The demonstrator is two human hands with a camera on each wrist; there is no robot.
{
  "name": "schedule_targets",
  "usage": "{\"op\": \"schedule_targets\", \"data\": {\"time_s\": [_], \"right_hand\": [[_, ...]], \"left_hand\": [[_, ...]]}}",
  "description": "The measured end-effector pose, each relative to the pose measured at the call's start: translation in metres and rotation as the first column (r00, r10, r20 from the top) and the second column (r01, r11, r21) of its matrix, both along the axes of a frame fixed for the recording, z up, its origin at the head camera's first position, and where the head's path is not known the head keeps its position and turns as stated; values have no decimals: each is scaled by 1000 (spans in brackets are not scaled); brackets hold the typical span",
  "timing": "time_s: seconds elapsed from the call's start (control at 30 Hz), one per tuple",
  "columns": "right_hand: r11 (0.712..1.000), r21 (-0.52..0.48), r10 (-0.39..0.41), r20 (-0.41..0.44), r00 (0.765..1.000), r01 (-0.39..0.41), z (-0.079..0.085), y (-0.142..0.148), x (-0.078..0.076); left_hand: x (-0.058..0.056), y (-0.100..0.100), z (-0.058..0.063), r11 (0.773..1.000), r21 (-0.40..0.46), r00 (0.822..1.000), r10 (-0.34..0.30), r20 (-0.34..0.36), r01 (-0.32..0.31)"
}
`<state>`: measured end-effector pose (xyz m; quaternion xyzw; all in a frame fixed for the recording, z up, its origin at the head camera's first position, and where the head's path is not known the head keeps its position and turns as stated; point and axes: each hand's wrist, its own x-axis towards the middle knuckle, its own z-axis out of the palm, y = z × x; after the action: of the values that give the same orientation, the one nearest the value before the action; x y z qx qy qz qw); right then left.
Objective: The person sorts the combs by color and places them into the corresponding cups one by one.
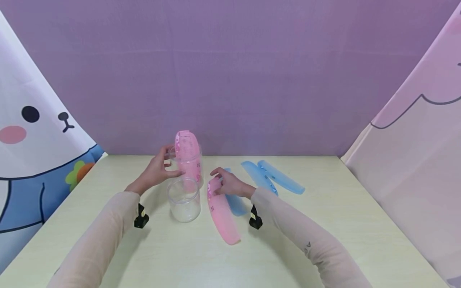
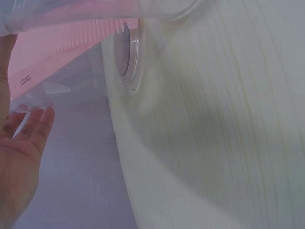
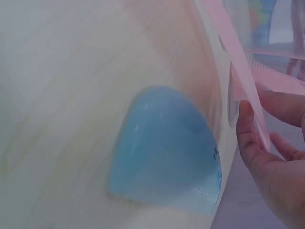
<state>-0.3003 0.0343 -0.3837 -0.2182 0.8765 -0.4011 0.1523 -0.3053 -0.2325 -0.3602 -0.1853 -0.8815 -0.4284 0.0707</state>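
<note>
My left hand (image 1: 155, 170) grips the rear clear plastic jar (image 1: 174, 164), thumb near its front and fingers around its far side. Upright in that jar stands a pink comb (image 1: 188, 148), its top above the rim. With thumb and fingers my right hand (image 1: 233, 185) pinches one end of another pink comb (image 1: 224, 220), tilted with its far end toward me. In the right wrist view this pink comb (image 3: 240, 62) is lifted off the table at the held end. Below the right hand lies a blue comb (image 1: 236, 205), partly hidden by hand and pink comb.
A second clear jar (image 1: 185, 212) stands in front of the first, left of the held comb. Two more blue combs (image 1: 284, 180) lie close together to the right, behind the right forearm. A purple cloth (image 1: 252, 80) hangs behind the table (image 1: 201, 260).
</note>
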Motion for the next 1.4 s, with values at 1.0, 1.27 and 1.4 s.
{"op": "schedule_targets", "data": {"time_s": [1.0, 1.27, 1.4], "right_hand": [[889, -425, -154, 76, 985, 172, 48, 4, -3], [843, -510, -171, 49, 984, 172, 71, 4, -9], [827, -534, -199, 13, 980, 175, 84, 4, -14]], "left_hand": [[2, 1, 2, 1000, -17, 1000, 8, 3, -8], [2, 0, 1, 1000, -5, 1000, -11, -16, 11], [1, 0, 0, 1000, 5, 999, -19, -26, 20]]}}
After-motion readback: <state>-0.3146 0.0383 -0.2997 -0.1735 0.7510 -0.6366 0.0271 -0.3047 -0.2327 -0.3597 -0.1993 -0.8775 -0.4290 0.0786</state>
